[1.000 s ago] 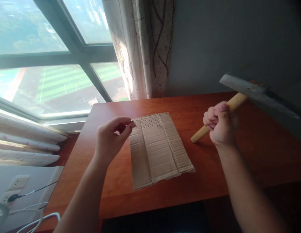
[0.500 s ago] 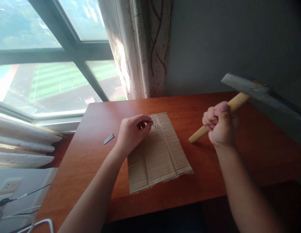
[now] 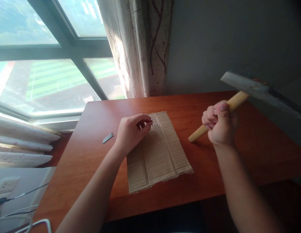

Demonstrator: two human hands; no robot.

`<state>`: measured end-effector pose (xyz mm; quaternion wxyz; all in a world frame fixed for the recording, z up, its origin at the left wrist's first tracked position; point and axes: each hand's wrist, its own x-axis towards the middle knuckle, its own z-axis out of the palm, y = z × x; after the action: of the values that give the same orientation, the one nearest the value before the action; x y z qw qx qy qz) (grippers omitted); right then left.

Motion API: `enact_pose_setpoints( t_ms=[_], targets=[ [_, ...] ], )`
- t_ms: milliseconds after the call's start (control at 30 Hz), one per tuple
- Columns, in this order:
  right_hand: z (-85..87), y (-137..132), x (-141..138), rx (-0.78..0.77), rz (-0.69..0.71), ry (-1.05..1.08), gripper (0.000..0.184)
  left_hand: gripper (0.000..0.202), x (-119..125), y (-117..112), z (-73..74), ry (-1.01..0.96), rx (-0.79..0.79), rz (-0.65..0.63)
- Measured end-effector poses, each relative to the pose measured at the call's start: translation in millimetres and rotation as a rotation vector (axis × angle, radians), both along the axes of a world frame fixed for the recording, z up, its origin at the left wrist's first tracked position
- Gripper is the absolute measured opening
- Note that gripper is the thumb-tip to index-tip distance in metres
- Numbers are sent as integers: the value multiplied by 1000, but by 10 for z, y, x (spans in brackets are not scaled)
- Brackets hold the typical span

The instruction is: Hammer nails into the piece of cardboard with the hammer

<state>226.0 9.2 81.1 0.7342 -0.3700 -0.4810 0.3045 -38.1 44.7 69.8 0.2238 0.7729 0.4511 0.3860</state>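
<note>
My right hand (image 3: 220, 124) is wrapped round the wooden handle of a hammer (image 3: 246, 84), raised above the table with its long metal head up to the right. My left hand (image 3: 132, 131) pinches a nail (image 3: 151, 120) between thumb and fingertips at the far end of a cardboard sheet (image 3: 160, 155); most of the nail is hidden by the fingers. Small dark marks, holes or nail heads, dot the cardboard beside the fingertips. Left of that hand, several nails (image 3: 108, 138) lie side by side on the table.
The cardboard lies on a reddish-brown wooden table (image 3: 201, 181). Beyond the table's left edge are a window (image 3: 65, 74), a wall socket (image 3: 7, 186) and cables (image 3: 41, 222). A patterned curtain (image 3: 140, 48) hangs behind the far edge, beside a grey wall.
Both hands hold nearly the same place and grip. The view has shifted very slightly.
</note>
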Motion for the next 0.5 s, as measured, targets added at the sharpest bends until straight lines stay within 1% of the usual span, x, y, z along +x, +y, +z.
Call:
enact_pose_setpoints(
  t_ms=[500],
  targets=[
    [11, 7, 6, 29, 8, 16, 45, 9, 7, -9, 6, 19, 19, 17]
  ],
)
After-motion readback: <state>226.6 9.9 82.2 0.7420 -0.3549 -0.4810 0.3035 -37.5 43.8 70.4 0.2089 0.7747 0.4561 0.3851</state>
